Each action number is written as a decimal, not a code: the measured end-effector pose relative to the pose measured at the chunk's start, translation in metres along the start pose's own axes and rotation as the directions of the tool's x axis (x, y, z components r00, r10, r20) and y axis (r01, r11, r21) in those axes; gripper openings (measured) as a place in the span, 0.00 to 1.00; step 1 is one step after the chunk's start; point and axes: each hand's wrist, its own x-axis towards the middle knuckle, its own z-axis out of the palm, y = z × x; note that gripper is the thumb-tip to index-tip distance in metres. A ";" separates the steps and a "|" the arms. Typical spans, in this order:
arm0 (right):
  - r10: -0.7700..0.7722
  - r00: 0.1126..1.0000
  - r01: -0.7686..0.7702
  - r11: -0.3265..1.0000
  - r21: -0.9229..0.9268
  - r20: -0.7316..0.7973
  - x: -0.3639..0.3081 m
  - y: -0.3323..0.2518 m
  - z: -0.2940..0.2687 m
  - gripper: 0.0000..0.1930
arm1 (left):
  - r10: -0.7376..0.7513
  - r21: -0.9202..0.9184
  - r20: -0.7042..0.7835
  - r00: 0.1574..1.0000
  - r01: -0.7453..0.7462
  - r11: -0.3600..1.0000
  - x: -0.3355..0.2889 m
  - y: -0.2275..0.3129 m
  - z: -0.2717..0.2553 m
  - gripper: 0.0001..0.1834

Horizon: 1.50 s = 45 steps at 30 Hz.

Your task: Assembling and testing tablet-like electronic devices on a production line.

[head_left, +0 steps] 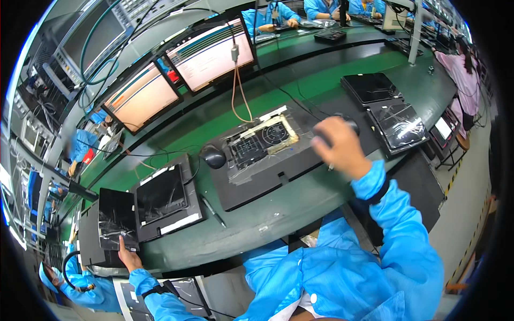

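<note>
My right hand (340, 145) is blurred and curled over a black rounded object (350, 123) at the right end of a dark fixture plate (251, 184). That plate carries a taped frame with a grille and a round part (263, 140). Far out to my left, my left hand (128, 255) grips the lower edge of a thin black panel (116, 216) wrapped in clear film. The panel lies beside a black tray holding another dark panel (163, 195). Both sleeves are blue, with a black strap on each wrist.
A black mouse (213, 157) and a pen (213, 210) lie near the plate. Two lit monitors (176, 72) stand behind on the green bench. Stacked dark panels (388, 107) sit at right. Other people in blue coats work at the far bench and lower left.
</note>
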 end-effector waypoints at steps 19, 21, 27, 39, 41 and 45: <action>0.163 0.955 -0.097 0.961 -0.258 0.247 -0.049 0.136 -0.022 0.24 | 0.013 -0.254 -0.120 0.993 -0.043 0.966 -0.238 0.100 0.084 0.22; 0.105 0.953 -0.032 0.968 -0.250 0.283 -0.050 0.137 -0.022 0.22 | -0.072 -0.288 -0.023 0.997 0.063 0.956 -0.263 0.085 0.095 0.21; -0.031 0.967 0.085 0.975 -0.204 0.254 -0.037 0.115 -0.026 0.22 | -0.268 -0.403 0.195 0.944 0.326 0.855 -0.315 0.042 0.125 0.18; -0.375 0.806 0.394 0.917 0.058 0.458 -0.051 0.030 -0.038 0.09 | -0.406 -0.439 0.369 0.836 0.542 0.717 -0.319 -0.012 0.126 0.07; -0.280 0.843 0.214 0.958 0.191 0.460 -0.056 0.008 -0.038 0.09 | -0.378 -0.434 0.353 0.856 0.508 0.744 -0.314 -0.020 0.126 0.07; -0.151 0.859 -0.222 0.752 0.621 0.490 -0.032 -0.072 -0.045 0.11 | -0.370 -0.418 0.318 0.873 0.479 0.772 -0.313 -0.025 0.120 0.08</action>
